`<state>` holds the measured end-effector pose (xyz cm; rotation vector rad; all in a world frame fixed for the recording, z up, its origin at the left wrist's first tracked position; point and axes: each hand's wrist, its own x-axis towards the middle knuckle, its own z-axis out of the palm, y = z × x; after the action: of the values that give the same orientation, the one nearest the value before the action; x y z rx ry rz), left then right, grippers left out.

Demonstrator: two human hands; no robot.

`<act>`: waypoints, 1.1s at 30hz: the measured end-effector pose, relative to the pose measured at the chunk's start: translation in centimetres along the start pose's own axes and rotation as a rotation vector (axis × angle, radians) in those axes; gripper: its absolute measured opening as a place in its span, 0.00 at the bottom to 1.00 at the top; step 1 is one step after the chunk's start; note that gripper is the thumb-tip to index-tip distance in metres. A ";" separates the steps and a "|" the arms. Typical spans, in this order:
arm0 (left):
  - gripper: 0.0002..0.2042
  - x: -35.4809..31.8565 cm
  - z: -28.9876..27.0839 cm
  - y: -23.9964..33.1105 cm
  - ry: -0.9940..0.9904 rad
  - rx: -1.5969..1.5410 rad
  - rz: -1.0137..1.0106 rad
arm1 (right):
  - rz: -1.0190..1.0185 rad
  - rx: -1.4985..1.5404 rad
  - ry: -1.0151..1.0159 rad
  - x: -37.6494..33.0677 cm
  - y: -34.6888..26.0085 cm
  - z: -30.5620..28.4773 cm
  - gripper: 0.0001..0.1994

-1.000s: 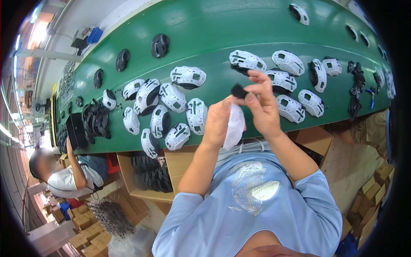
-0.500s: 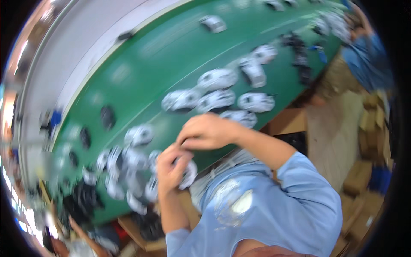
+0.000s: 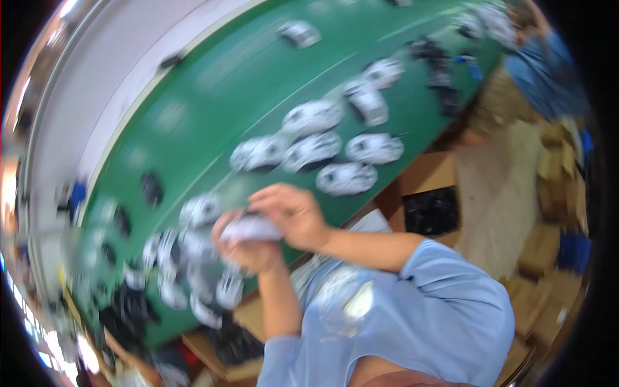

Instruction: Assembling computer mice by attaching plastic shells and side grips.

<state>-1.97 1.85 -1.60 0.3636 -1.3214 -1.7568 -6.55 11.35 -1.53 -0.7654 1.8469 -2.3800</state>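
My left hand is closed around a white, rounded piece with a dark top edge, perhaps a toy car shell; motion blur hides its detail. My right hand bends its fingers onto the piece's upper right end. Just left of my left hand lies a cluster of white-and-black car-shaped pieces, some overlapping. Beyond my right hand, more such pieces lie in loose rows on the green table.
Dark rounded pieces lie along the far left of the table. Black parts are heaped at the near left. Cartons holding black plastic stand below the near edge. A person in blue works at the far right, another at lower left.
Both hands have shifted slightly left, and the right hand has moved down. The white piece now shows between them. The whole view has also shifted a little.
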 end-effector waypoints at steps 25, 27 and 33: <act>0.28 0.4 -1.4 -0.6 -0.062 -0.137 -0.034 | -0.194 -0.132 -0.223 1.7 -1.4 -2.0 0.18; 0.27 0.5 -1.3 -0.7 -0.010 -0.094 0.000 | -0.179 -0.150 -0.228 1.7 -1.5 -2.1 0.18; 0.24 0.7 -1.0 0.2 -0.107 -0.043 -0.147 | -0.158 -0.127 -0.236 1.7 -1.2 -3.0 0.17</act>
<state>-1.58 0.68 -1.66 0.3543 -1.3584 -1.9476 -8.88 13.89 -0.35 -1.1891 1.9161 -2.1578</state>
